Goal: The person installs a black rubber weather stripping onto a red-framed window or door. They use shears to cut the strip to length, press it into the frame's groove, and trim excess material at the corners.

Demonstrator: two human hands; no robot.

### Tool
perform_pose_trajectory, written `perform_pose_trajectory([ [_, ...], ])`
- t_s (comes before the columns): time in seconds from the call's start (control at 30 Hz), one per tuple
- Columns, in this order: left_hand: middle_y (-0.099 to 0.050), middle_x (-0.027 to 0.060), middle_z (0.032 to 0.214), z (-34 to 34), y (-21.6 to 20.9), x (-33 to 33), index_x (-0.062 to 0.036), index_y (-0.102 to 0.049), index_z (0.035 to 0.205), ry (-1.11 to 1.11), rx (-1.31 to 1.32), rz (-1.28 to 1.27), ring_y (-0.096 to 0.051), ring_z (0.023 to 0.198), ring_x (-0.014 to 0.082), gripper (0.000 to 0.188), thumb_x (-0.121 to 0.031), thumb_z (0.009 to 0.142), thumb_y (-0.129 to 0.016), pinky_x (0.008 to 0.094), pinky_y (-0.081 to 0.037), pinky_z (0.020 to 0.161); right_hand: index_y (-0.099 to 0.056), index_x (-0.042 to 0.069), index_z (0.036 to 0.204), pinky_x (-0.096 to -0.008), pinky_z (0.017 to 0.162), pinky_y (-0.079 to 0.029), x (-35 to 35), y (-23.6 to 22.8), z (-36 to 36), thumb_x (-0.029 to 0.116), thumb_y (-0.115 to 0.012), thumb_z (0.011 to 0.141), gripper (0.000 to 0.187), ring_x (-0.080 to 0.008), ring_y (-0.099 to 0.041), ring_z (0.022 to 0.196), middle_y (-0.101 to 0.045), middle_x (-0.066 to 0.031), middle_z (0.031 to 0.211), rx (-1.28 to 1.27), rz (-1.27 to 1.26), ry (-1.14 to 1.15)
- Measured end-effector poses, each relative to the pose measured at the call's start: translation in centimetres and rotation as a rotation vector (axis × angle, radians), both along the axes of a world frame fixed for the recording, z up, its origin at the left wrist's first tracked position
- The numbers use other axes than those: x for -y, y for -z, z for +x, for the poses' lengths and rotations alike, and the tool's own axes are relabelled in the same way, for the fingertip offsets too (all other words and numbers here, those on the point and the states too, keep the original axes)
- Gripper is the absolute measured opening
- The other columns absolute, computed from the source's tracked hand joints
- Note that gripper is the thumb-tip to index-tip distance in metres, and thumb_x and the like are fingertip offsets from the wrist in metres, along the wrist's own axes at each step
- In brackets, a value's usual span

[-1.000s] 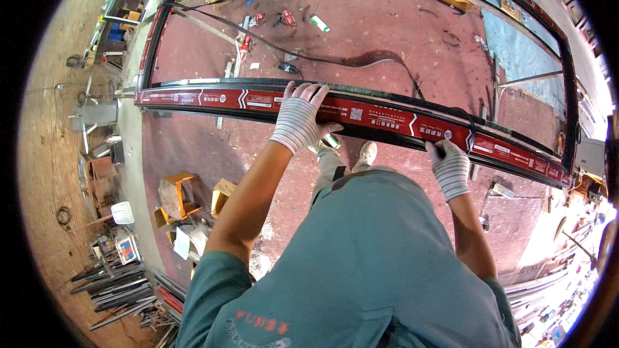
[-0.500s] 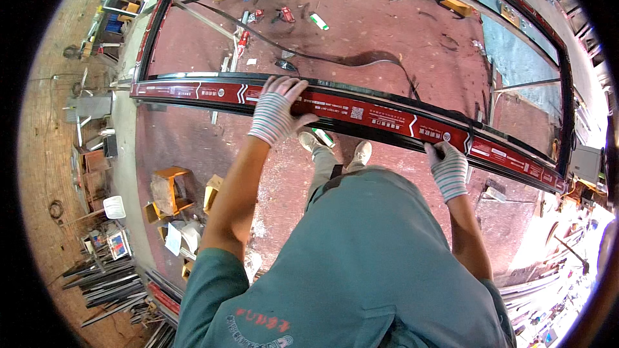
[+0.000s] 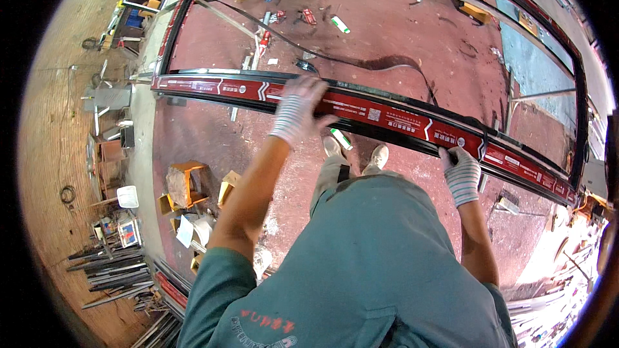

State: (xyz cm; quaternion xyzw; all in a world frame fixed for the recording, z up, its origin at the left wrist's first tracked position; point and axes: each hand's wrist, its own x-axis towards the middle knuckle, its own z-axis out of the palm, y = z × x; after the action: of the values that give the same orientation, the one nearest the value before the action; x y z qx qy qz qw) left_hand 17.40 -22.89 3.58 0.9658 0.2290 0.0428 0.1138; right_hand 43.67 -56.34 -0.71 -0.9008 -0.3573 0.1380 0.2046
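A long black frame bar [image 3: 400,117] with red printed film along its face crosses in front of me, part of a large rectangular frame. My left hand [image 3: 300,108], in a striped glove, lies across the bar left of its middle. Its fingers reach over the far edge and its thumb stands apart; motion blurs it a little. Farther right, my right hand [image 3: 461,173] wears a matching glove. It is closed at the bar's near edge, thumb and fingers bent against it, the fingertips partly hidden.
Inside the frame, a dark strap [image 3: 387,62] trails over the reddish floor, near a green-and-white packet [image 3: 340,24]. An orange wooden box [image 3: 187,183] sits at the left. Long metal profiles [image 3: 116,270] are piled at the lower left. A blue sheet [image 3: 532,58] lies at the far right.
The whole scene has shifted slightly right in the view. Both hands keep nearly the same places along the bar; the left one is now blurred.
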Motion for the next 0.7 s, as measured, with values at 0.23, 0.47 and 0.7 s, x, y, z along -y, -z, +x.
perform_pose_trajectory([
  [0.23,-0.062,0.0212,0.127,7.8,1.1,7.1,-0.0057,-0.056,0.137,0.153,0.048,-0.108,-0.056,0.125,0.0402,0.080,-0.059,0.080,-0.074,0.0520,-0.033,0.117,-0.071,0.005,0.088,-0.0435,0.069,-0.055,0.2,-0.2,0.8,0.035,-0.077,0.089,0.030,-0.0374,-0.070,0.075,-0.071,-0.0195,0.080,-0.008,-0.087,-0.077],
  [0.47,-0.063,0.0205,0.124,7.5,0.2,7.4,-0.0070,-0.056,0.137,0.162,0.021,-0.170,-0.058,0.121,0.0379,0.079,-0.060,0.081,-0.073,0.0517,-0.036,0.114,-0.070,0.005,0.093,-0.0455,0.074,-0.053,2.7,-5.3,2.7,0.033,-0.073,0.089,0.029,-0.0371,-0.067,0.078,-0.070,-0.0168,0.084,0.001,-0.351,-0.434],
  [0.7,-0.063,0.0175,0.126,8.1,2.5,8.0,-0.0091,-0.058,0.138,0.137,0.094,-0.075,-0.056,0.125,0.0371,0.081,-0.066,0.081,-0.070,0.0509,-0.032,0.118,-0.072,0.008,0.100,-0.0474,0.080,-0.054,8.8,-6.7,11.7,0.024,-0.065,0.092,0.019,-0.0369,-0.068,0.090,-0.071,-0.0159,0.092,0.221,-0.546,-0.518],
])
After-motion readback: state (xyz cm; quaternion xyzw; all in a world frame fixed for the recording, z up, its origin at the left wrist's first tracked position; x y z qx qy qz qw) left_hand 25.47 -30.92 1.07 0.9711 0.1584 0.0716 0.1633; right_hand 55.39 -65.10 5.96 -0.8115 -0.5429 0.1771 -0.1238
